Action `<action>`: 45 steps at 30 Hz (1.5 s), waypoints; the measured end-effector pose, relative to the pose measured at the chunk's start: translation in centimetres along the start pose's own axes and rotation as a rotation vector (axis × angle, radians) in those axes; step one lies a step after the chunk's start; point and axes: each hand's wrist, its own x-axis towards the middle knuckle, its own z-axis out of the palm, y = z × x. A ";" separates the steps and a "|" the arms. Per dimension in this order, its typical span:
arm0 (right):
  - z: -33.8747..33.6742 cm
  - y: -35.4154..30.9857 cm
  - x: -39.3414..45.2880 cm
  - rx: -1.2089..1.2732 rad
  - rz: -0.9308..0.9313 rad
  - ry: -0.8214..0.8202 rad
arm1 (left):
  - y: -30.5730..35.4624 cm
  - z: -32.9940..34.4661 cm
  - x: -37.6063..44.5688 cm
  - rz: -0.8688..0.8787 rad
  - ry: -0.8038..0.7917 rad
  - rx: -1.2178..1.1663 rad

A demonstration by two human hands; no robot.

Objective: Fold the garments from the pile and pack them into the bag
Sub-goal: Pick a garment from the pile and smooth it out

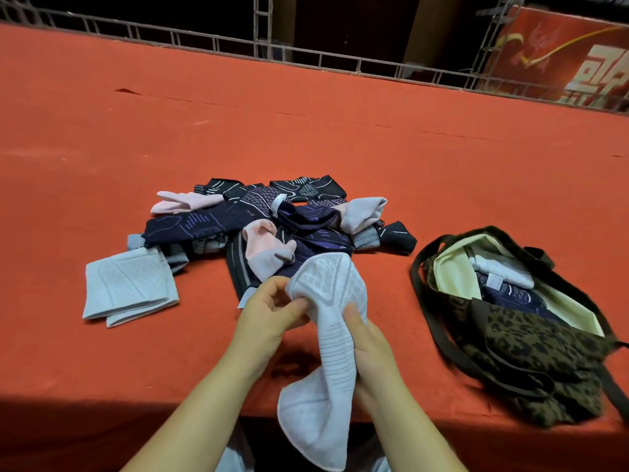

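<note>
We see left hand (272, 310) and right hand (366, 338) both gripping a white sock (326, 335), pile (272, 223) just beyond, bag (517, 332) to the right, perhaps half full.

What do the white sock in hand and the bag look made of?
White sock: soft knit, matte, judging by its ribbed bands and mesh-like panels; it droops limply from both hands. Bag: woven cloth, probably, matte leopard print with a pale plain lining.

Red table (102, 131) carries sock pile (265, 219), folded sock (129, 287), bag (531, 338).
</note>
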 end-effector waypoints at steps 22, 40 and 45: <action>-3.6 -1.4 0.4 0.184 0.219 0.034 | 2.8 -0.6 3.0 -0.103 -0.226 -0.108; -2.7 -1.3 0.4 0.181 0.116 -0.005 | 1.1 0.6 2.7 -0.284 -0.072 -0.182; -3.5 -1.6 1.6 0.209 -0.122 0.187 | -0.6 1.2 -0.1 -0.462 -0.320 0.024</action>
